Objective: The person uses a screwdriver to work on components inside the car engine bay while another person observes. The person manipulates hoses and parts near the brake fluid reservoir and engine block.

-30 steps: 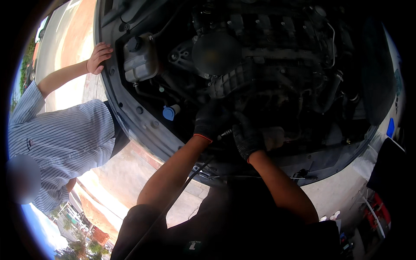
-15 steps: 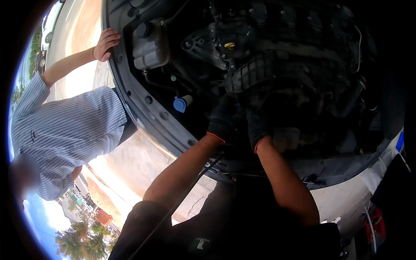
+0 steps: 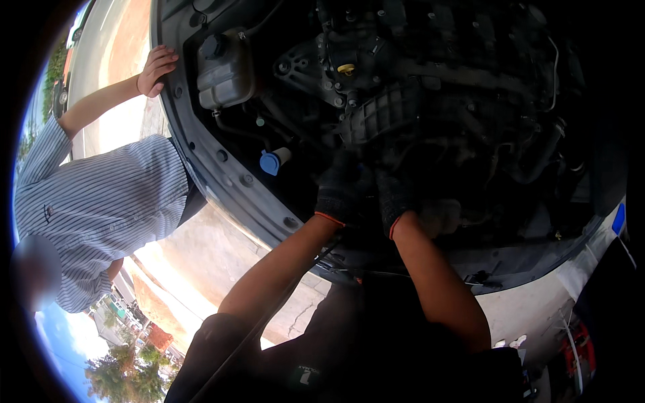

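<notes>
Both my hands, in dark knit gloves with orange cuffs, reach down into a car's engine bay, close side by side. My left hand (image 3: 338, 190) is just below a ribbed black engine part (image 3: 377, 119); its fingers fade into the shadow. Beside it, my right hand (image 3: 393, 197) points into the same dark gap, fingers also hidden. What either hand touches or holds in there cannot be made out. Above the ribbed part, a yellow dipstick handle (image 3: 346, 68) stands out on the engine (image 3: 430, 67).
A translucent coolant tank (image 3: 227, 77) and a blue-capped filler neck (image 3: 272, 162) lie left of my hands. Another person in a striped shirt (image 3: 107, 195) rests a hand (image 3: 158, 69) on the fender edge. The front body edge (image 3: 510, 265) runs beneath my forearms; a hose (image 3: 547, 154) is at right.
The engine bay and my hands sit slightly further left in the picture. My hands stay in the same dark gap, and the other person's hand remains on the fender.
</notes>
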Demonstrator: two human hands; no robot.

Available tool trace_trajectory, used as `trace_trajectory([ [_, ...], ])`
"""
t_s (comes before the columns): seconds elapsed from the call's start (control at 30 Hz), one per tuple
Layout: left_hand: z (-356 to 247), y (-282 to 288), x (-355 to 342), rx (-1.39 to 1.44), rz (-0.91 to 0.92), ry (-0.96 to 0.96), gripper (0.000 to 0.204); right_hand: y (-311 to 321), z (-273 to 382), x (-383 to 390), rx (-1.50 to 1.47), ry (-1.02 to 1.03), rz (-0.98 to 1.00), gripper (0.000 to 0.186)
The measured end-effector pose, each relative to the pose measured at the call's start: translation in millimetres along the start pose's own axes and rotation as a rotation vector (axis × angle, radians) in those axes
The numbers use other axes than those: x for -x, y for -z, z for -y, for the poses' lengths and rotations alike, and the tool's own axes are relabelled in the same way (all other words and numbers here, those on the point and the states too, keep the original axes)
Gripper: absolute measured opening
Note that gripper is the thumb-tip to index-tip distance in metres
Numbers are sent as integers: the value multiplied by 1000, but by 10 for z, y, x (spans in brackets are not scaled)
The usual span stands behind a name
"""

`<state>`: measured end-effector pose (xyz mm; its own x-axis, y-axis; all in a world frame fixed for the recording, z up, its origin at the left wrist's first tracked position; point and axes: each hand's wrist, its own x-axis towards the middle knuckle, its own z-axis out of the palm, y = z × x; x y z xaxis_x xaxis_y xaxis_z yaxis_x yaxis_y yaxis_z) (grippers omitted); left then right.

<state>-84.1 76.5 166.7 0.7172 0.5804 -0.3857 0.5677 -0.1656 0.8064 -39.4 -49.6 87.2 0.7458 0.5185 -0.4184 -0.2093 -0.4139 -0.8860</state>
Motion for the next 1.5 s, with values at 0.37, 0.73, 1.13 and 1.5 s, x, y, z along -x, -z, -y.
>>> trace_trajectory([
  [0.37, -29, -51, -22, 30, -107, 177, 34, 189, 583, -28, 1009, 127, 265, 29],
  [0.73, 167, 56, 8, 178, 2, 46, 37, 130, 548, -5, 1331, 254, 221, 28],
  [1.13, 48, 252, 273, -118, 204, -321, 29, 408, 608, 136, -95, -316, 192, 30],
  [1.5, -289, 429, 77, 509, 73, 236, 35, 276, 890, 83, -575, -307, 112, 31],
])
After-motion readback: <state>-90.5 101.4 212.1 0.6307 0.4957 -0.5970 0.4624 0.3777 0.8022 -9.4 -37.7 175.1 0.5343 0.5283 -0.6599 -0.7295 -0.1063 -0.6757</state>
